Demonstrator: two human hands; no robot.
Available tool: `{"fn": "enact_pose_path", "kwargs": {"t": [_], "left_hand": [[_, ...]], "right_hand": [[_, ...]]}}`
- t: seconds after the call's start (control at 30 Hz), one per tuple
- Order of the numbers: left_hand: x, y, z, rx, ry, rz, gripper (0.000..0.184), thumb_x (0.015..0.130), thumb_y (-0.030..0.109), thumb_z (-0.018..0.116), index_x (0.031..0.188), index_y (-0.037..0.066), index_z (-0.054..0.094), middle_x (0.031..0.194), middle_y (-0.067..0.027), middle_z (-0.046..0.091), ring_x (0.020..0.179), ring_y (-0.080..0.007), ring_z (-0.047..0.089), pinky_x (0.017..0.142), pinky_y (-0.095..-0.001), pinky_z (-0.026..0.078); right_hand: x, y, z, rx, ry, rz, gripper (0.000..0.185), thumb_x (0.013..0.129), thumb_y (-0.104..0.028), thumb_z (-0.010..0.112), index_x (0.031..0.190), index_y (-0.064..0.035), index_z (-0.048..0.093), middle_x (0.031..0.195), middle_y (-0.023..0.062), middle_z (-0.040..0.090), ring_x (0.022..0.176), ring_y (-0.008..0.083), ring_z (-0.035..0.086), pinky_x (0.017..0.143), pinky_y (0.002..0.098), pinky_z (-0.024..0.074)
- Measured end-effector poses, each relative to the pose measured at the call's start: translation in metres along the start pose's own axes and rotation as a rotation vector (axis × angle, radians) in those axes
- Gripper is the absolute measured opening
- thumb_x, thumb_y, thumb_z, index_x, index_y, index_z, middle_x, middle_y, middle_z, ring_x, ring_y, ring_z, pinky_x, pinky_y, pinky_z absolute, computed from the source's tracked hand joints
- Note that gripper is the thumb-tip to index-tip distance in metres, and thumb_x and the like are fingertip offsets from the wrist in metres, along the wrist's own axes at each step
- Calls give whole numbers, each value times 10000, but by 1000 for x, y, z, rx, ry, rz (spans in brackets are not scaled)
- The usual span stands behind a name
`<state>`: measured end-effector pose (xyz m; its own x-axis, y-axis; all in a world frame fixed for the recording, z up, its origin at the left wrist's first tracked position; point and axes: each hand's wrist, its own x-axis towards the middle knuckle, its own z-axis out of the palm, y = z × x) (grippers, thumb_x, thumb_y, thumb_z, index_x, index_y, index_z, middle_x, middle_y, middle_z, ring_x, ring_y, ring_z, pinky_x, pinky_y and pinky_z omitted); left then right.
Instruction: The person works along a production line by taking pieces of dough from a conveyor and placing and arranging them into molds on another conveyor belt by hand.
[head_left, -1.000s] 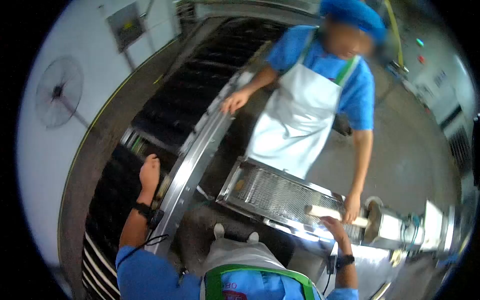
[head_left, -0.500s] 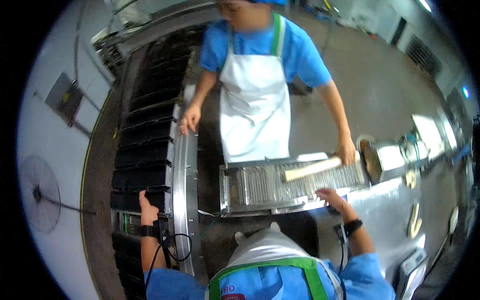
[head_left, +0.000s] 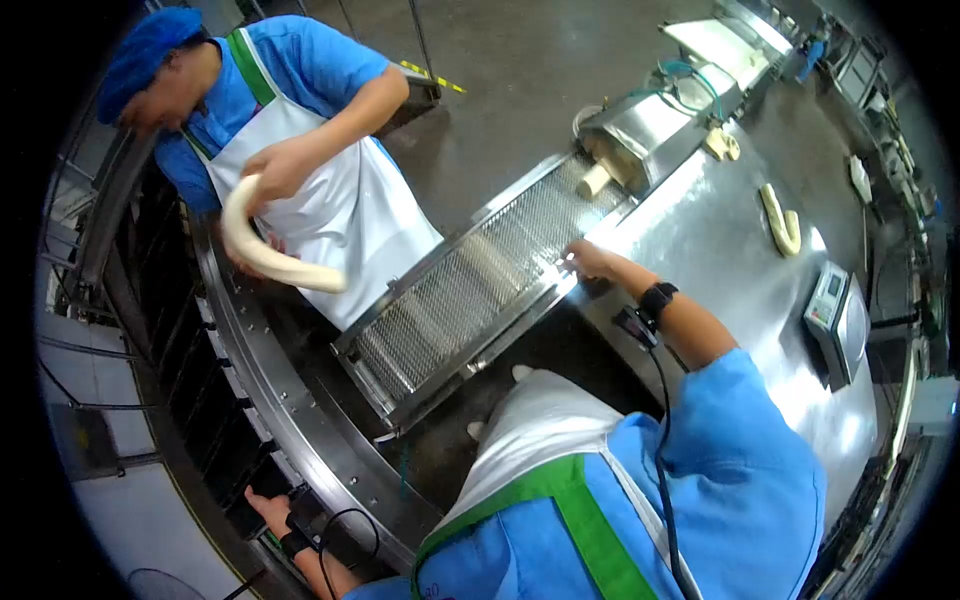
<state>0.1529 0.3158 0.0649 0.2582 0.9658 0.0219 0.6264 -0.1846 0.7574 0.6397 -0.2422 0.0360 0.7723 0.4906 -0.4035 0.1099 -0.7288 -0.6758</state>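
— Entry one, the dough roll [head_left: 252, 250]?
— Pale, bent in a curve, held in the air by a co-worker's hand [head_left: 280, 165] before a white apron [head_left: 360, 235]. Half a second ago it lay straight on the mesh conveyor [head_left: 440, 315], under that hand. I judge it now beyond my right hand's reach.
— Entry two, the outlet?
— A short dough end [head_left: 595, 180] projects from the machine [head_left: 660, 130] onto the mesh. By my reading, that is the conveyor's next piece.
— Entry three, your hands?
— My right hand [head_left: 592, 258]: at the conveyor's near rail, apparently touching; no dough seen in it. Whether its fingers are apart or clamped on the rail, I can't tell. My left hand [head_left: 268, 508]: beside the black trays [head_left: 200, 400], one digit extended, the others too small to read; I can't tell its state either.
— Outlying stock?
— Steel table [head_left: 690, 270], one: bears a hooked dough piece [head_left: 782, 225], dough scraps [head_left: 722, 145] and a scale [head_left: 832, 315], display unreadable.
— Obscured?
— The co-worker's other hand, mostly behind the roll; the inside of the outlet; the outer edges, cut by the dark lens rim.
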Motion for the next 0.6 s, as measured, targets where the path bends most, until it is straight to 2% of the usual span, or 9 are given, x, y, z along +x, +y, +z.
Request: {"fn": "enact_pose_path", "kwargs": {"t": [0.07, 0.17, 0.2, 0.33, 0.37, 0.4, 0.43, 0.57, 0.6], "left_hand": [[-38, 29, -13, 40, -39, -53, 607, 590, 25, 553, 1108, -21, 240, 1005, -151, 383, 880, -192, 377, 782, -312, 316], [-73, 63, -16, 282, -114, 323, 575, 611, -68, 487, 1121, 20, 237, 963, -108, 419, 845, -207, 402, 764, -254, 329], [-101, 89, -17, 193, -128, 1, 569, 613, -81, 465, 1124, 38, 246, 974, -99, 402, 875, -201, 386, 760, -244, 326], [-100, 16, -18, 143, -127, 72, 587, 605, -127, 452, 1130, 39, 250, 1000, -123, 407, 737, -190, 433, 694, -257, 360], [-88, -20, -9, 236, -22, 299, 575, 595, -147, 355, 1128, 56, 278, 1061, -97, 368, 918, -182, 378, 782, -224, 307], [-115, 13, -12, 279, -22, 245, 627, 623, -106, 463, 1170, 90, 226, 975, -126, 406, 671, -174, 416, 576, -252, 376], [-108, 12, -15, -60, -97, -257, 630, 619, -120, 438, 1173, 99, 231, 965, -130, 402, 667, -173, 409, 579, -246, 367], [-134, 8, -7, 352, 54, 321, 605, 636, -120, 416, 1166, 120, 251, 922, -90, 394, 634, -146, 366, 574, -237, 340], [-138, 11, -6, 281, -12, 107, 589, 637, -112, 427, 1159, 104, 260, 929, -82, 398, 669, -153, 380, 639, -243, 345]], "right_hand": [[-16, 5, -14, -131, 114, -24, 285, 718, -273, 504, 794, 0, 530, 642, 80, 544, 542, 157, 493, 471, 271, 389], [-7, 65, -33, 223, 231, 19, 240, 699, -222, 518, 747, 13, 508, 639, 92, 512, 583, 144, 482, 498, 282, 401], [11, 102, -30, 585, 285, 112, 267, 689, -228, 529, 816, 3, 485, 693, 72, 504, 568, 150, 477, 478, 273, 418], [23, 90, -56, 380, 296, 112, 337, 692, -249, 531, 915, -8, 456, 710, 75, 494, 608, 164, 480, 429, 269, 403], [24, 88, -55, 419, 292, 182, 349, 693, -294, 522, 877, -1, 469, 665, 76, 493, 560, 170, 473, 412, 283, 379], [27, 87, -53, 414, 290, 215, 346, 695, -301, 518, 857, 1, 479, 642, 79, 495, 541, 177, 475, 411, 289, 376], [28, 86, -52, 382, 295, 254, 344, 696, -309, 513, 837, 4, 488, 619, 82, 497, 522, 184, 476, 411, 295, 372], [15, 67, -41, 189, 329, 371, 361, 700, -340, 496, 756, 15, 526, 528, 94, 506, 446, 211, 482, 409, 319, 356], [10, 64, -36, -52, 292, 164, 276, 695, -272, 482, 749, -7, 532, 545, 109, 515, 480, 239, 497, 435, 341, 371]]}}
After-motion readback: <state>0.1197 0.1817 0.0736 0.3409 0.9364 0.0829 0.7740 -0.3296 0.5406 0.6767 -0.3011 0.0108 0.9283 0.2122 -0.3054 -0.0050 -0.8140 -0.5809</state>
